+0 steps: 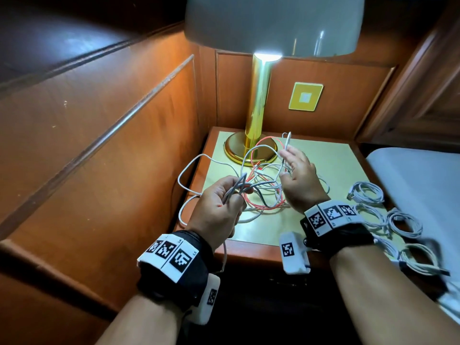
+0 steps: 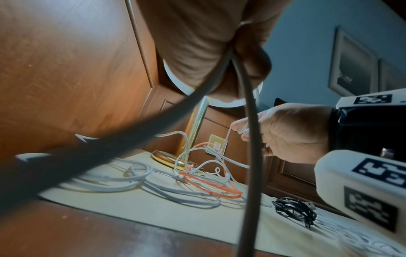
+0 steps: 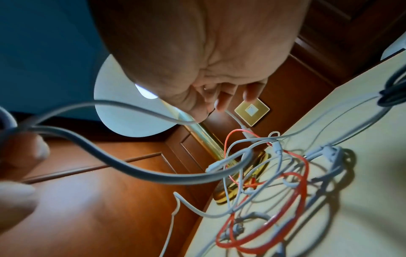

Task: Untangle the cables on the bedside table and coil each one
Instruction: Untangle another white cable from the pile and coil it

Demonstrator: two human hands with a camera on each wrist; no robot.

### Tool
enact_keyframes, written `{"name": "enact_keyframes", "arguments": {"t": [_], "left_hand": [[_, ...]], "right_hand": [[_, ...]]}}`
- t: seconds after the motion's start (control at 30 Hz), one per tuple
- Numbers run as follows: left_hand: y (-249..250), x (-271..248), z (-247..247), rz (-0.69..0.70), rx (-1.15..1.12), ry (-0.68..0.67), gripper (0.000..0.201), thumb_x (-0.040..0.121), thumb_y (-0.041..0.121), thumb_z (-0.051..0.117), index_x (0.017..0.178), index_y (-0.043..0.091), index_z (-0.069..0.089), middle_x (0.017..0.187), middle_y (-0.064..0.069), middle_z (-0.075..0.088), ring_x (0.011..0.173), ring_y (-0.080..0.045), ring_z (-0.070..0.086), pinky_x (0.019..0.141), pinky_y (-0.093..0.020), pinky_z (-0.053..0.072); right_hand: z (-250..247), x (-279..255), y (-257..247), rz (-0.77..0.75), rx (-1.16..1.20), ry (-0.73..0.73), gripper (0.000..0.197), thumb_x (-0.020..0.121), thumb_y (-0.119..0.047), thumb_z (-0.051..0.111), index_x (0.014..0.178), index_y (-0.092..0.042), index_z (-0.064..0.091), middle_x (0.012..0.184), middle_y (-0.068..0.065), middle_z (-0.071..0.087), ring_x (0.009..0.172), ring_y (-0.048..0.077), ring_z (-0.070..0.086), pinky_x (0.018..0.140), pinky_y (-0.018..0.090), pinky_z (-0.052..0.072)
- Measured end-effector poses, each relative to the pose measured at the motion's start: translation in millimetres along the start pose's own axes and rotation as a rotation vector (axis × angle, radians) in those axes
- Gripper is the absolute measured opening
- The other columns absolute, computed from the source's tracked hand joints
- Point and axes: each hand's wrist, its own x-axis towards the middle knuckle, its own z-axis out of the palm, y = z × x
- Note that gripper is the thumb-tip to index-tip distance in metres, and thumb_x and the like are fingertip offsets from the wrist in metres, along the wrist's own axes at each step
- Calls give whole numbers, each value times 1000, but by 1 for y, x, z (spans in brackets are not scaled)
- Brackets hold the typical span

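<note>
Setting: wood-panelled corner, a bench with a pale top beside a white bed.
Left hand: the left hand is raised over the bench's front left edge, fingers curled round a bunch of grey cable strands.
Right hand: the right hand is lifted above the tangle, thumb and fingertips pinching a thin white cable end that points upward.
Tangle: white and red cables lie knotted mid-bench, loops spilling over the left edge.
Coiled cables: white coils sit along the bench's right side; a black coil lies near them.
Lamp: a lit brass lamp stands at the back, its base touching the tangle.
</note>
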Motion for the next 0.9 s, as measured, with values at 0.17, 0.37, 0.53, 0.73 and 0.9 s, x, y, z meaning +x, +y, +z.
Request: {"name": "enact_keyframes", "arguments": {"t": [0.17, 0.37, 0.53, 0.73, 0.9], "left_hand": [[-4, 0, 2, -13, 14, -15, 31, 80, 16, 44, 103, 10, 64, 60, -2, 40, 43, -8, 28, 39, -17, 26], [-7, 2, 2, -16, 51, -33, 35, 77, 19, 44, 104, 10, 64, 62, -2, 43, 42, -7, 30, 39, -17, 28], [-8, 1, 2, -7, 28, -26, 35, 78, 19, 44, 104, 7, 64, 57, 5, 42, 42, -6, 31, 39, -17, 28], [3, -2, -3, 79, -83, 88, 27, 81, 19, 46, 102, 13, 63, 63, -3, 46, 42, -7, 36, 40, -18, 30], [21, -50, 6, 150, -177, 94, 34, 81, 28, 55, 113, 16, 56, 72, -6, 58, 45, -18, 44, 41, -24, 38]], "right_hand": [[10, -7, 1, 144, -85, -90, 67, 90, -3, 53, 154, -12, 35, 163, 6, 21, 147, 32, 23, 119, 34, 18], [17, -1, 5, 146, 63, -105, 70, 90, 5, 53, 154, -3, 26, 162, 9, 10, 132, 25, 42, 118, 33, 28], [14, -7, -2, -79, 129, 63, 66, 86, 14, 53, 149, 1, 38, 152, 11, 29, 91, 8, 56, 95, 10, 43], [-22, -18, -23, -388, 210, 363, 41, 89, -4, 61, 130, -2, 63, 133, 8, 59, 100, 19, 66, 96, 25, 51], [-60, -80, -46, -424, 254, 366, 13, 95, -14, 66, 106, -17, 73, 101, -2, 71, 89, 5, 64, 72, 11, 47]]}}
